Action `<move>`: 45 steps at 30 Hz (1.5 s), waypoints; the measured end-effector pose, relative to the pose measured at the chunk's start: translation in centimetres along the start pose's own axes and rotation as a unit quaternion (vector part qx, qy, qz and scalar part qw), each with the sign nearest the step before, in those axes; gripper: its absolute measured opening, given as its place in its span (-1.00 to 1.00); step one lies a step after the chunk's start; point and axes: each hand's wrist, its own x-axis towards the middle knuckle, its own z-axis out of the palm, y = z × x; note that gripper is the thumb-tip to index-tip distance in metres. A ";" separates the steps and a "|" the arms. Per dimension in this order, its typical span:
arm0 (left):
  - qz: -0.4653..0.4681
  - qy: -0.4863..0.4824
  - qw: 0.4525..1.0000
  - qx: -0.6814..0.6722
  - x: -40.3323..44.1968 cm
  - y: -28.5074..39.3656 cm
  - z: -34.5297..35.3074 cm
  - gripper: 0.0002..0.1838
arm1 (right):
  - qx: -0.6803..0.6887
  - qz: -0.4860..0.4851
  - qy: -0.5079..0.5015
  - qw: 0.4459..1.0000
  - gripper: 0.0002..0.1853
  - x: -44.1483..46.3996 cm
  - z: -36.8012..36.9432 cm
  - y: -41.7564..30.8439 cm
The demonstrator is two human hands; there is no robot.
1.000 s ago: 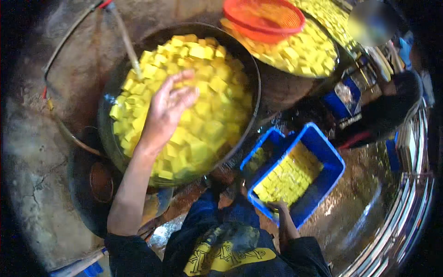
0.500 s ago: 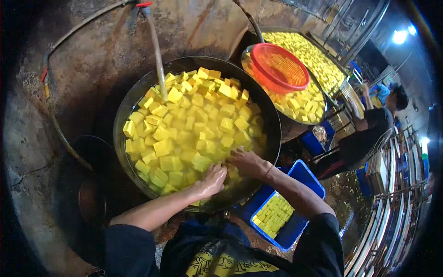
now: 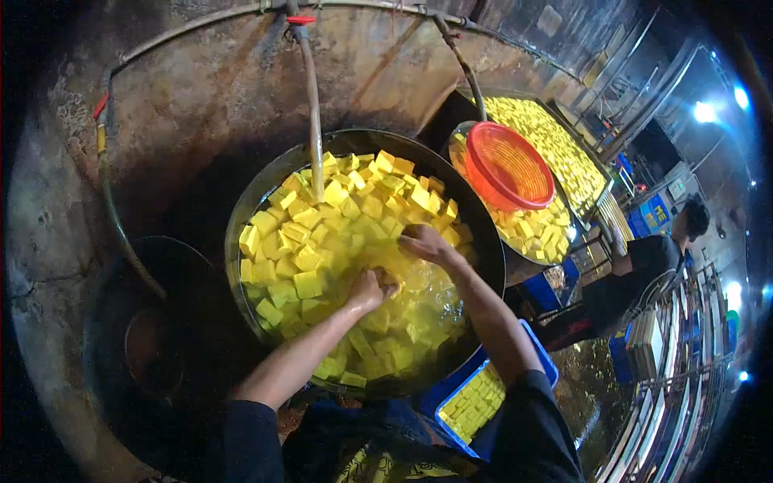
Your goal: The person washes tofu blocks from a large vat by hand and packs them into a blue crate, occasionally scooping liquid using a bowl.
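Observation:
Yellow tofu blocks crowd a round dark vat of cloudy yellow water. Over the middle of the vat, my left hand is closed at the water's surface, its fingers curled inward. A bit of yellow shows by its fingertips, too small to make out. Farther off and to the right, my right hand is also closed, knuckles up, among the blocks. What its fingers hold, if anything, is hidden. The water ripples and shines below the right hand.
A hose hangs into the vat's far side. A red basket rests on a second vat of tofu. Close to me on the right stands a blue crate with tofu blocks. Another person is at the right, beside stacked boards.
Both hands have moved farther into the vat and slightly apart, the right one rising more. The water is more stirred and more blocks sit below it near me. The view has shifted.

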 end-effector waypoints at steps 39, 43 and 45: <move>-0.064 0.149 0.516 -0.841 1.2 8.7 -6.8 -0.55 | -0.029 -0.087 0.211 0.973 -0.40 -3.0 1.4 -5.6; 0.037 0.123 0.442 -0.888 2.6 6.7 -10.4 -0.63 | -0.206 0.007 0.044 0.977 -0.52 -3.6 6.9 -3.2; 0.068 0.143 0.463 -0.872 1.5 6.7 -11.9 -0.62 | -0.187 -0.054 0.040 0.980 -0.58 -2.7 9.1 -0.8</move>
